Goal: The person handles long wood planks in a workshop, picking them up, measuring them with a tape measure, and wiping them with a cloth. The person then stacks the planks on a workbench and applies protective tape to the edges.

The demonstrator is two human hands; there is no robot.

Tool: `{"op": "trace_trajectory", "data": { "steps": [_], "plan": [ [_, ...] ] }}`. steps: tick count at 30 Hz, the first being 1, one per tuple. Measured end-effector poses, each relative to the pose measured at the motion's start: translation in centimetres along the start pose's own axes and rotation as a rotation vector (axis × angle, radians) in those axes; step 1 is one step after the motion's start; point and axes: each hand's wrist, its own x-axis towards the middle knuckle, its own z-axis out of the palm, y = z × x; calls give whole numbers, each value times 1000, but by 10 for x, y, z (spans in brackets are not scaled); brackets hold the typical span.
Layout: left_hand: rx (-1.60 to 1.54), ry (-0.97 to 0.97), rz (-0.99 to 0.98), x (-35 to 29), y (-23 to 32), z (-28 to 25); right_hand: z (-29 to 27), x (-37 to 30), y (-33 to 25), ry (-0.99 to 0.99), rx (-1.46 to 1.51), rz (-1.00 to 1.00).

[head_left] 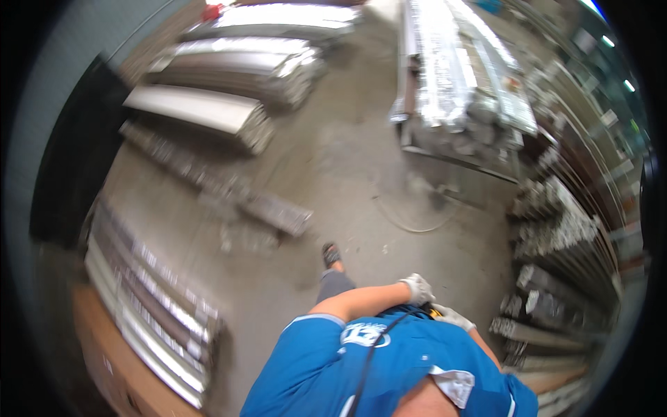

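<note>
Both my hands wear pale work gloves and are close together in front of my blue shirt (299, 361). My left hand (418, 288) is bent in at the waist with its fingers curled; whether anything is inside them is hidden. Just below and to the right, my right hand (453, 317) is closed at a small yellow-and-black thing (435, 313), mostly covered by the gloves and shirt. A dark cord (368, 354) runs down the front of the shirt.
Bundles of long profiles (194, 108) lie at the far left, with a wrapped length (278, 214) on the floor before them. More profiles (153, 299) are at the near left. A rack (458, 163) holds shiny wrapped bundles ahead; stacked profiles (549, 278) line the right.
</note>
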Motion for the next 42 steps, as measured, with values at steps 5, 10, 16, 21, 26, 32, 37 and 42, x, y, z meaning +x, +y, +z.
{"op": "trace_trajectory", "data": {
  "steps": [5, 10, 16, 21, 26, 32, 37, 42],
  "plan": [
    [-121, -40, -11, -68, -98, -73, -16, 65, -98, 115, -182, 130],
    [-353, 35, 43, -104, -190, -121, -49, 98, -172, 392, 266, 96],
    [-740, -68, 63, -87, -329, -186, -120, 181, -258, 475, 586, -226],
    [-719, 95, -138, -67, -450, -287, -198, 281, -357, 416, 576, -370],
    [-986, 392, -365, -97, -585, -375, -272, 370, -477, 198, 670, -367],
    [-1378, 825, -675, -177, -737, -370, -330, 477, -616, 138, 571, -403],
    [-1423, 825, -992, -262, -860, -336, -364, 577, -709, 277, 618, -362],
    [-1351, 771, -1004, -310, -1002, -406, -380, 655, -795, 402, 895, -419]
  ]
}}
